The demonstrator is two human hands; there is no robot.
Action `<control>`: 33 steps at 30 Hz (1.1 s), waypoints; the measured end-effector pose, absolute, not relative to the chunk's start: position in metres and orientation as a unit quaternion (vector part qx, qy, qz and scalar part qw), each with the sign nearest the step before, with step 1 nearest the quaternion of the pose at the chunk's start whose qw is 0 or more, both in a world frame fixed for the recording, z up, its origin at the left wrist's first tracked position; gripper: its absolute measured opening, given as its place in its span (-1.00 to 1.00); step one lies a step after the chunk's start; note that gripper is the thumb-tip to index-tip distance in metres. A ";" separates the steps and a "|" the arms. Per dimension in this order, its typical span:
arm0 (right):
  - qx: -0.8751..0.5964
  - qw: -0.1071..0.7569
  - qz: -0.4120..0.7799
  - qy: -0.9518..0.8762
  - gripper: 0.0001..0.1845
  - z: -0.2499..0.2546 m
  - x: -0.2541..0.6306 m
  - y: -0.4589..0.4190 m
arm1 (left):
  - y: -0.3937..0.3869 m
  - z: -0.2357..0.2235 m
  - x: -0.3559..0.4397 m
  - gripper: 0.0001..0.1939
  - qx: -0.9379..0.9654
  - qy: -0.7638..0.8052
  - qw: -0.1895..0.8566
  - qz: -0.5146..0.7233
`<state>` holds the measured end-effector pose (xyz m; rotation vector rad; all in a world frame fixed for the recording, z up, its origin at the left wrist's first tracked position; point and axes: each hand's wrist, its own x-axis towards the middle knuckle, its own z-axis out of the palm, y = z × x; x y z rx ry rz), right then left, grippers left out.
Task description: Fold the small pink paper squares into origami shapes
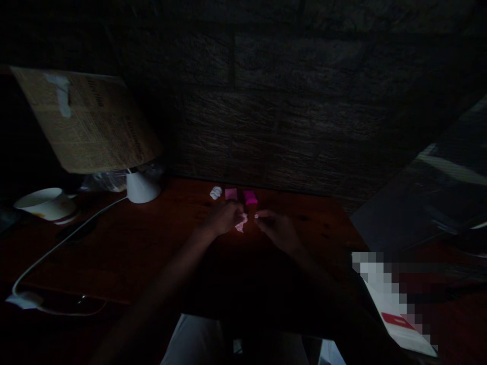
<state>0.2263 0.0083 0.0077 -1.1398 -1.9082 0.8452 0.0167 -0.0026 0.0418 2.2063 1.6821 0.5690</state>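
A crumpled pink paper (pixel 241 224) sits at the left hand's fingertips, low over the wooden table (pixel 152 248); that left hand (pixel 227 217) is closed on it and covers part of it from me. The right hand (pixel 280 230) is just beside, apart from the left, its fingertips pinched on a small pale bit (pixel 256 216), too dim to make out. Right behind the left hand lies a light pink pad (pixel 231 193), its near edge blocked by the knuckles, with a magenta block (pixel 250 196) to its right and a crumpled white paper (pixel 216 192) to its left. Farther left stand a white-based lamp (pixel 143 187), its cord (pixel 64 241) trailing across the table, and a paper cup (pixel 45 205). A dark brick wall (pixel 266 106) rises behind.
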 end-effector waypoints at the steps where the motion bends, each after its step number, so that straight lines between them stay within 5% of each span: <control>1: -0.445 0.369 0.329 -0.747 -0.82 0.008 0.226 0.008 | -0.003 0.041 0.017 -0.92 0.770 0.589 0.146 0.196; 10: -0.449 0.352 0.332 -0.751 -0.81 0.006 0.225 0.009 | -0.001 0.042 0.015 -0.76 0.769 0.600 0.140 0.172; 24: -0.447 0.363 0.319 -0.753 -0.83 0.008 0.226 0.007 | 0.004 0.044 0.001 -0.81 0.761 0.577 0.158 0.251; 33: -0.442 0.369 0.318 -0.753 -0.85 0.011 0.225 0.006 | 0.002 0.038 -0.005 -0.79 0.776 0.589 0.140 0.178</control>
